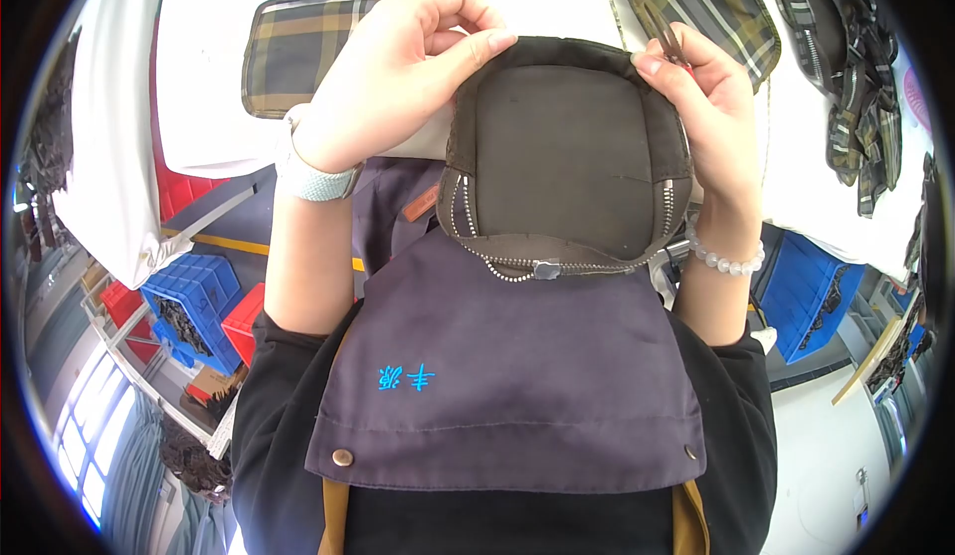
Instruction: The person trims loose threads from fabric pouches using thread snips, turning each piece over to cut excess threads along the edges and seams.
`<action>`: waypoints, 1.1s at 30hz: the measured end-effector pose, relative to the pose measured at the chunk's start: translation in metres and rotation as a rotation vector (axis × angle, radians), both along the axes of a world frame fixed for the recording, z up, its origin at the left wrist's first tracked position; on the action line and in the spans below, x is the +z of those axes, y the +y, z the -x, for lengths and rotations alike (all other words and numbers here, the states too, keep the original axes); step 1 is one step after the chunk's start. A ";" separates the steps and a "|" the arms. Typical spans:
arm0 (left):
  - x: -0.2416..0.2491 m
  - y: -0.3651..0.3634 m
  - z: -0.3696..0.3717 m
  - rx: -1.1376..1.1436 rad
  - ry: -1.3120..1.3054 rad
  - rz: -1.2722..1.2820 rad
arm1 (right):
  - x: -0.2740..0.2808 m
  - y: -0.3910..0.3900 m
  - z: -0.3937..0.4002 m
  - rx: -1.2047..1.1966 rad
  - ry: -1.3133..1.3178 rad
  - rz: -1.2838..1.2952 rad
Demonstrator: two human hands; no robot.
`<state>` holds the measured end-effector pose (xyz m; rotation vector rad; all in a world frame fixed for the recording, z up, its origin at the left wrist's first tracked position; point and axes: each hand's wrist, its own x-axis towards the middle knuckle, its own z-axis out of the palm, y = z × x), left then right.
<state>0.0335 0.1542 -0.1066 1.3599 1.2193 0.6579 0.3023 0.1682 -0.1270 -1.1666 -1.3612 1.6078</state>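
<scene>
A dark fabric pouch (562, 152) with an open zipper is held up in front of the apron (517, 366), its inside facing the camera. My left hand (428, 63) pinches its top left edge between thumb and fingers. At the top right corner, my right hand (701, 92) pinches the edge and also has small scissors (668, 40) tucked in its fingers, with the blades pointing up. The zipper pull (545, 270) hangs at the pouch's lower edge.
A plaid pouch (303, 48) lies on the white table (214, 68) at left, another plaid piece (711, 8) behind my right hand. More plaid pieces (851, 78) lie at far right. Blue crates (194, 301) (811, 291) stand low on both sides.
</scene>
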 end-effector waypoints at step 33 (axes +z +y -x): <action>-0.017 -0.044 -0.026 0.301 -0.401 -0.047 | -0.018 -0.015 0.023 -0.436 0.029 -0.264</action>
